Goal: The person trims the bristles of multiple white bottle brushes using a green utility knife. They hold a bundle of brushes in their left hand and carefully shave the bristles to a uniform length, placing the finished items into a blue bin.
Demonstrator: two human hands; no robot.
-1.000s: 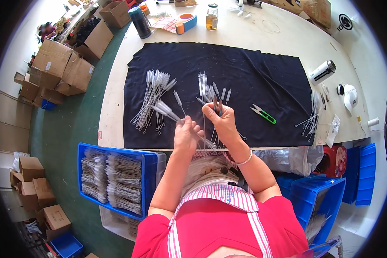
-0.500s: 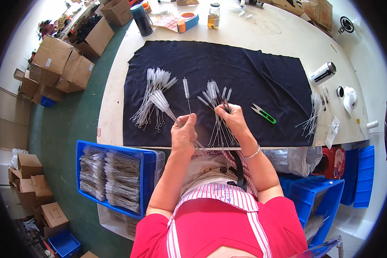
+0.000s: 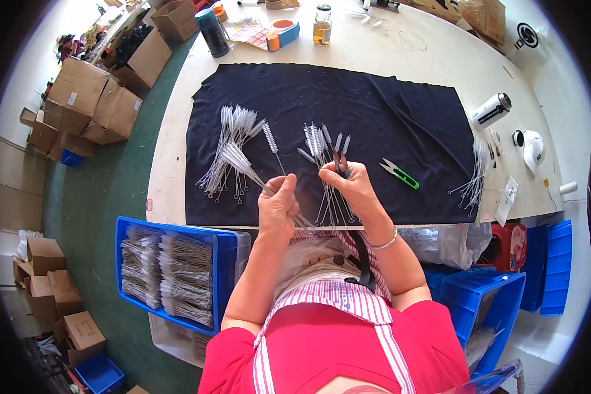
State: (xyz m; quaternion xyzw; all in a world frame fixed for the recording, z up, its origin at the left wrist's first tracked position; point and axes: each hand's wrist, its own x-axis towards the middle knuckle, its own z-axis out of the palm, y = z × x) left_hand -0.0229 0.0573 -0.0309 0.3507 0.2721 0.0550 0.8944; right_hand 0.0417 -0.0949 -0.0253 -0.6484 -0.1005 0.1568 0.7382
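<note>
My left hand point(image 3: 278, 205) is closed around a fan of thin wire-handled brushes point(image 3: 239, 161) with white bristles. One brush point(image 3: 270, 138) in that hand stands apart from the rest, tilted left. My right hand point(image 3: 355, 186) grips a small dark two-pronged tool that looks like pliers point(image 3: 340, 164), its tips pointing away from me. Under and beside that hand lies a bunch of brushes point(image 3: 314, 141), their looped wire ends toward me. A larger pile of brushes point(image 3: 235, 123) rests on the black cloth point(image 3: 374, 105) to the left. Green-handled thread snips point(image 3: 400, 174) lie right of my right hand.
More brushes point(image 3: 477, 164) lie at the cloth's right edge, near a white flask point(image 3: 492, 111) and white cap point(image 3: 534, 151). A dark bottle point(image 3: 211, 31), tape roll point(image 3: 283, 26) and glass jar point(image 3: 322, 25) stand at the back. A blue crate point(image 3: 215, 289) of brushes sits lower left.
The single brush in my left hand has tipped leftward. My right hand and the dark tool have shifted slightly left.
</note>
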